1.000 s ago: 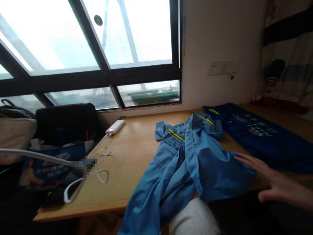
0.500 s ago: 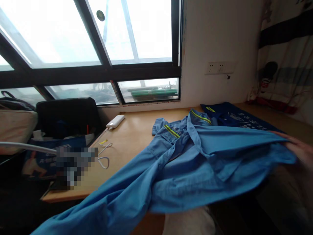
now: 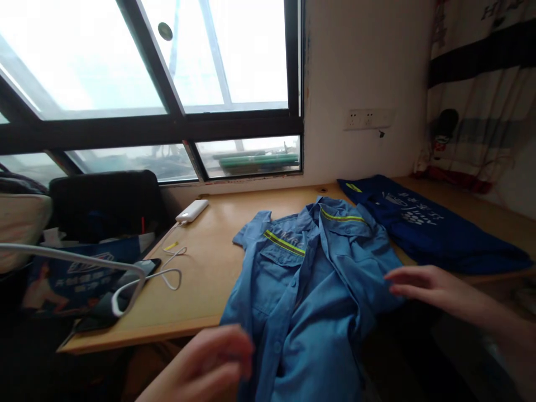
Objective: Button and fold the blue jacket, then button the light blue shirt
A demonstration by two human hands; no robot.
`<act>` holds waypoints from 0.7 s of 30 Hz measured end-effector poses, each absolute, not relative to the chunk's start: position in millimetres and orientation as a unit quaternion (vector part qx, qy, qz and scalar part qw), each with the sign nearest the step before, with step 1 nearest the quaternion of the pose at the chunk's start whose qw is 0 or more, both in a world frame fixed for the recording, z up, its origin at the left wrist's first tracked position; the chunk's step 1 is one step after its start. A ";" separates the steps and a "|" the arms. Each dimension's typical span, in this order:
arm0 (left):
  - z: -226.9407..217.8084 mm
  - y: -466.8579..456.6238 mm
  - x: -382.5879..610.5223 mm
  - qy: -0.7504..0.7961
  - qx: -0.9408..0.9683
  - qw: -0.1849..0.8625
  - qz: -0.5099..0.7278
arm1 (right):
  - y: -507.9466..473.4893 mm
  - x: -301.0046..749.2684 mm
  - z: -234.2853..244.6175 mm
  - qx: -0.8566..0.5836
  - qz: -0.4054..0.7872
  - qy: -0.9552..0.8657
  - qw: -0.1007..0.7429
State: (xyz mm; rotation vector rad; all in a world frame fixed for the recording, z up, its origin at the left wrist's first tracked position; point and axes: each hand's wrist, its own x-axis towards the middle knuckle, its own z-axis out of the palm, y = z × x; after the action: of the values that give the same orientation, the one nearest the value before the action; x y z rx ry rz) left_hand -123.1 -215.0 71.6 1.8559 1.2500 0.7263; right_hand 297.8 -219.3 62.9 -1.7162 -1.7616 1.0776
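A light blue work shirt [image 3: 310,279] with yellow reflective stripes lies spread on the wooden desk [image 3: 209,262], its lower part hanging over the front edge. My right hand [image 3: 427,285] rests at the shirt's right edge with its fingers stretched out flat. My left hand [image 3: 209,363] is at the shirt's lower left hem near the desk's front edge; it is blurred and its fingers look curled.
A folded dark blue garment [image 3: 422,223] lies at the right. A white power bank [image 3: 191,211] with a white cable [image 3: 167,273] sits at the left, near a phone [image 3: 121,290]. A black bag [image 3: 104,206] stands by the window. A curtain [image 3: 481,95] hangs at the right.
The shirt was lifted and swung out half a second ago; now it lies flat on the desk. My left hand has come into view at the hem.
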 end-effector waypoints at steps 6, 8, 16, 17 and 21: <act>18.8 -64.0 -15.0 0.383 0.877 0.162 0.240 | -118.5 171.7 -2.8 -0.711 0.138 -0.648 0.236; -3.6 -25.9 4.7 0.396 0.897 0.102 0.166 | -97.1 157.7 -20.0 -0.753 0.080 -0.622 0.200; -33.1 46.1 -30.4 0.629 0.763 0.013 0.149 | -73.9 187.4 -27.6 -0.648 0.080 -0.695 0.301; -33.2 51.6 -34.9 0.647 0.748 0.008 0.151 | -75.0 187.4 -28.0 -0.639 0.080 -0.700 0.308; -30.9 68.7 -48.2 0.687 0.708 0.006 0.161 | -86.6 180.7 -23.7 -0.642 0.077 -0.710 0.279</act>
State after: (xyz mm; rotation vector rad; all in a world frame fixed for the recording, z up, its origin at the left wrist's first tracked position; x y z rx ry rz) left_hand -48.2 68.7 -30.9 2.2170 2.1513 0.5045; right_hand 180.7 -86.6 -23.7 -1.7226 -1.9052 0.2060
